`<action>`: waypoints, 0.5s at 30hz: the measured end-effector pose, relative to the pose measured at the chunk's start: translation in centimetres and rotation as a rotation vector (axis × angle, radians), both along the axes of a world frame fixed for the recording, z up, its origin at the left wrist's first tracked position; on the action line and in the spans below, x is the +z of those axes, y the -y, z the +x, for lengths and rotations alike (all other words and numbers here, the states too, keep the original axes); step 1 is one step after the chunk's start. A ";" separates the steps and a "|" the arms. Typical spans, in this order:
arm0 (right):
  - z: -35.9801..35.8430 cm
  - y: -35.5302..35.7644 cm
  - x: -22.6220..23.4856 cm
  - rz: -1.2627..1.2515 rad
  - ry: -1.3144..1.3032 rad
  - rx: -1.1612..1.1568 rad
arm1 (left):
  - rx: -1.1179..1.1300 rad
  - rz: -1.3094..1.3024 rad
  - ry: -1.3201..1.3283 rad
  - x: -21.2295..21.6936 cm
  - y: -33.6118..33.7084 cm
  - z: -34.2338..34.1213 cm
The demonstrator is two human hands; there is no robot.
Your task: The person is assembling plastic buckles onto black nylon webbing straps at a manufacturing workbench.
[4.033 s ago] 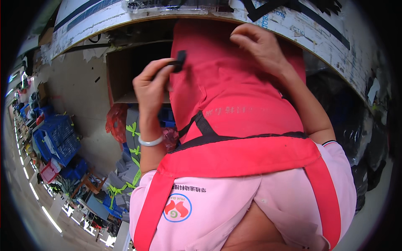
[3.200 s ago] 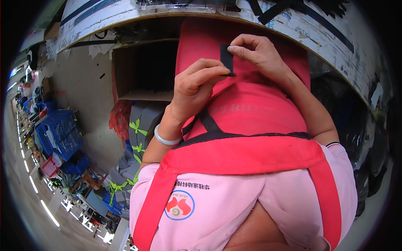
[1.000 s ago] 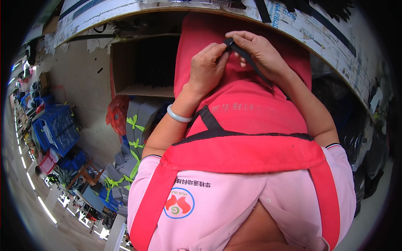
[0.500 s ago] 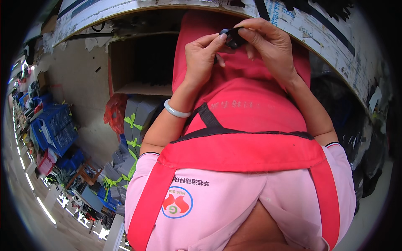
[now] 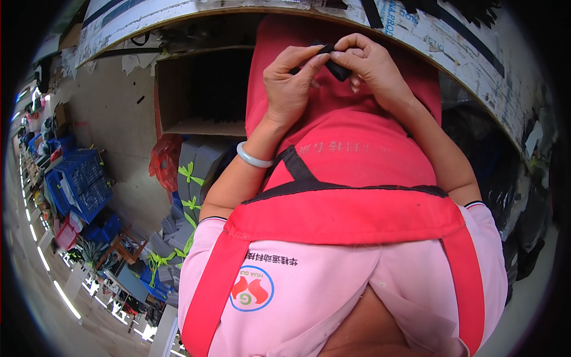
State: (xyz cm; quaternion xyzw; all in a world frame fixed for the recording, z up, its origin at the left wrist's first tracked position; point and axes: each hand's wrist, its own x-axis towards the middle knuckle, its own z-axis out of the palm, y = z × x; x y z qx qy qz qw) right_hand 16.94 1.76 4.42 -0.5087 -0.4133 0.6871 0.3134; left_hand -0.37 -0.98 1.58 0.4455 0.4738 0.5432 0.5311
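Comparing with half a second back, both hands sit about where they were, top centre of frame. My left hand [image 5: 291, 83] and right hand [image 5: 372, 65] have fingertips closed, pinching the small black strap piece [image 5: 334, 64] over the red fabric apron [image 5: 351, 149].

The left hand [image 5: 290, 83], four seconds ago apart with the small black piece [image 5: 333, 62], now meets the right hand [image 5: 372, 65] higher over the red apron [image 5: 351, 143], both pinching it.
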 end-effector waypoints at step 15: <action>-1.0 0.8 -0.2 0.019 -0.067 -0.039 | 0.040 -0.219 0.187 0.5 -0.2 -0.3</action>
